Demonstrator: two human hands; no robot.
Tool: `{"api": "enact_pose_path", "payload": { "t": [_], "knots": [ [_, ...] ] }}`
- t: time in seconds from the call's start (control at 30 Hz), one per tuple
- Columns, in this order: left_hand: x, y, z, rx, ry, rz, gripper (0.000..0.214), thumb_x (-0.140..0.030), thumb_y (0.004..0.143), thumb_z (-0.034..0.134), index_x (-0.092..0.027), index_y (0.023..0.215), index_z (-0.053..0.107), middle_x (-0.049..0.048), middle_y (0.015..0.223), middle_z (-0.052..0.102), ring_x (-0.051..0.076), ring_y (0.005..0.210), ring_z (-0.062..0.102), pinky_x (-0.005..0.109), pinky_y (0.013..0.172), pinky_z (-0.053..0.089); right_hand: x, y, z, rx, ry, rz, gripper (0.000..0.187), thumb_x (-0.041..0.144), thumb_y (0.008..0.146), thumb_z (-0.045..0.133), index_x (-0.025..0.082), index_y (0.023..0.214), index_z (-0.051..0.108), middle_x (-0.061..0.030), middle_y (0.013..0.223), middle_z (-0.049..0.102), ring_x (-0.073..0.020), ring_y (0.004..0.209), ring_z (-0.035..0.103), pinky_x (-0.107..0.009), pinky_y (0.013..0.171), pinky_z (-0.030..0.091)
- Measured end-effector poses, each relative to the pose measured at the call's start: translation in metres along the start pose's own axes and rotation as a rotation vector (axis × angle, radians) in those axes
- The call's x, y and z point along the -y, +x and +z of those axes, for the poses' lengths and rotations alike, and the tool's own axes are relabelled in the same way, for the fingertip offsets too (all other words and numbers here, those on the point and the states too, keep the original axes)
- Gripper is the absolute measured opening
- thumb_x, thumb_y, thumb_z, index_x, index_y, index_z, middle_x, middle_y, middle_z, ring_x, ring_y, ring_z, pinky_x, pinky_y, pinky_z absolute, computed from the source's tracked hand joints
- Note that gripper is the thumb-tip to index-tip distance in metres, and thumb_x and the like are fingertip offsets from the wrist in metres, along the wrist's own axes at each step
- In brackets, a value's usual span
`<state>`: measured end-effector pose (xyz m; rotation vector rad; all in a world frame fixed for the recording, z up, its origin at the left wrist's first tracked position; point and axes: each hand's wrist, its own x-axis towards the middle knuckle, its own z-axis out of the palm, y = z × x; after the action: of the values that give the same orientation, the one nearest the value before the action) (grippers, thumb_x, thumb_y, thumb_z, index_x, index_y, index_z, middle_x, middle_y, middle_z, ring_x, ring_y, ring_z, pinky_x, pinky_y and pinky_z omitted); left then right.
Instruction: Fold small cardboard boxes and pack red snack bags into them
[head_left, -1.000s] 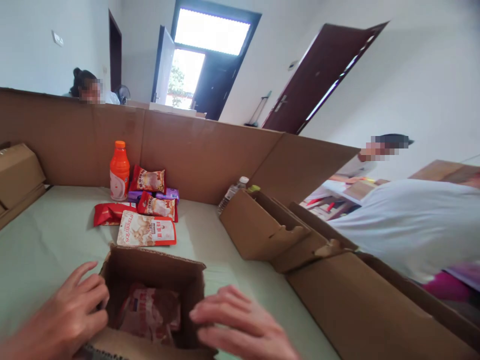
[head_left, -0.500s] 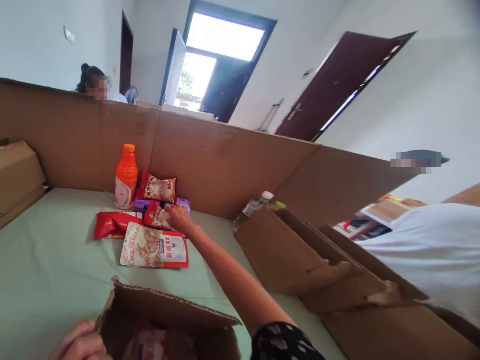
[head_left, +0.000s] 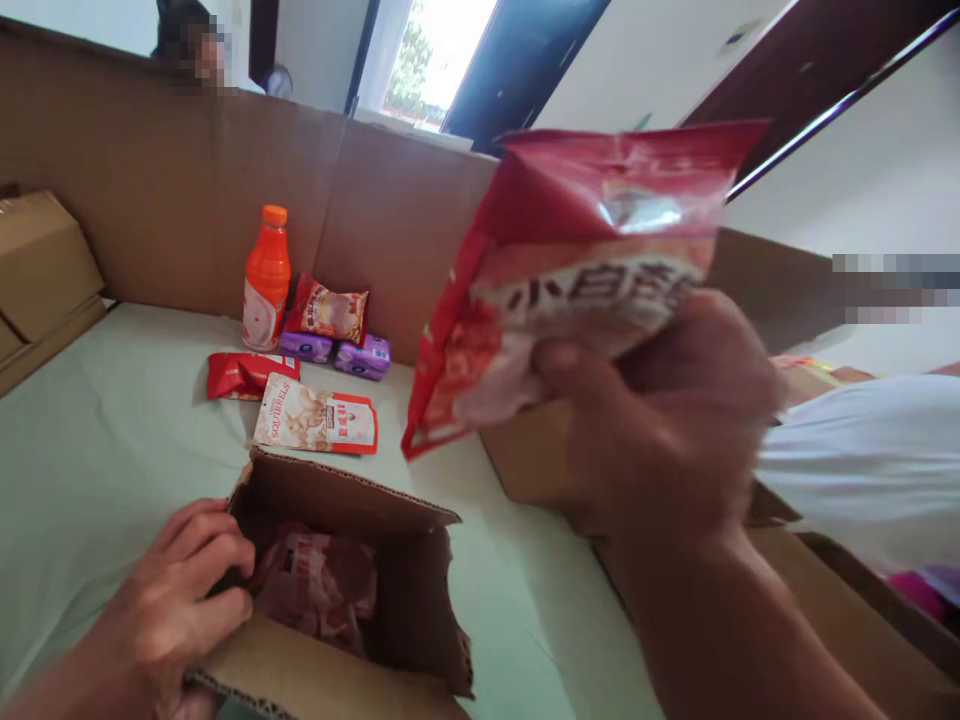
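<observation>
- From the remote feed, I see the right hand (head_left: 675,420) pinching a red snack packet (head_left: 585,270) between thumb and fingers, raised above the bench (head_left: 112,450).
- Left hand (head_left: 187,590): fingers curled over the left edge of the open cardboard box (head_left: 427,580); I cannot tell whether they pinch it.
- Inside that box lies a reddish packet (head_left: 322,580), its print probably blurred by shade.
- Behind the box: white-and-orange pouch (head_left: 315,415), flat.
- Farther back: orange bottle (head_left: 265,285), upright, near two purple packs (head_left: 364,357).
</observation>
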<state>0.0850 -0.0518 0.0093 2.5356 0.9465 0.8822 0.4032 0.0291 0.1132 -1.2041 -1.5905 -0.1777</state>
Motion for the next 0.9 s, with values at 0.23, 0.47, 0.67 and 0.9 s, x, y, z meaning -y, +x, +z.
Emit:
{"api": "enact_pose_path", "payload": {
  "t": [0.23, 0.47, 0.67, 0.9],
  "knots": [
    [0.003, -0.006, 0.002, -0.061, -0.003, 0.002, 0.033, -0.001, 0.058, 0.051, -0.021, 0.082, 0.06, 0.0043, 0.098, 0.06, 0.027, 0.107, 0.052, 0.051, 0.104, 0.04, 0.055, -0.088, 0.009, 0.522, 0.028, -0.375, 0.019, 0.012, 0.096, 0.048, 0.023, 0.083, 0.056, -0.0022, 0.079, 0.065, -0.0144, 0.067, 0.06, -0.026, 0.059, 0.046],
    [0.007, -0.016, -0.002, -0.052, -0.064, -0.026, 0.028, 0.002, 0.063, 0.057, -0.02, 0.08, 0.057, 0.004, 0.097, 0.058, 0.028, 0.109, 0.049, 0.05, 0.101, 0.042, 0.06, -0.093, 0.03, 1.319, -0.462, -0.44, 0.026, 0.001, 0.078, 0.058, 0.02, 0.094, 0.066, -0.0056, 0.086, 0.072, -0.0202, 0.072, 0.067, -0.029, 0.056, 0.038],
    [0.009, -0.01, -0.004, -0.04, -0.052, 0.018, 0.027, 0.002, 0.063, 0.057, -0.021, 0.077, 0.054, 0.0043, 0.099, 0.059, 0.028, 0.111, 0.051, 0.049, 0.099, 0.046, 0.066, -0.081, 0.092, 1.726, -0.411, -0.473, 0.021, 0.009, 0.091, 0.059, 0.016, 0.105, 0.073, -0.0097, 0.096, 0.079, -0.0241, 0.084, 0.074, -0.028, 0.057, 0.043],
    [0.012, -0.034, 0.01, -0.262, 0.028, -0.036, 0.057, -0.006, 0.083, 0.055, -0.027, 0.135, 0.052, 0.0102, 0.163, 0.029, 0.035, 0.147, 0.036, 0.054, 0.115, 0.043, 0.053, -0.081, 0.042, 1.405, -0.336, -0.316, 0.025, 0.013, 0.095, 0.057, 0.015, 0.118, 0.068, -0.0112, 0.113, 0.075, -0.0259, 0.097, 0.072, -0.034, 0.078, 0.055]
  ]
}}
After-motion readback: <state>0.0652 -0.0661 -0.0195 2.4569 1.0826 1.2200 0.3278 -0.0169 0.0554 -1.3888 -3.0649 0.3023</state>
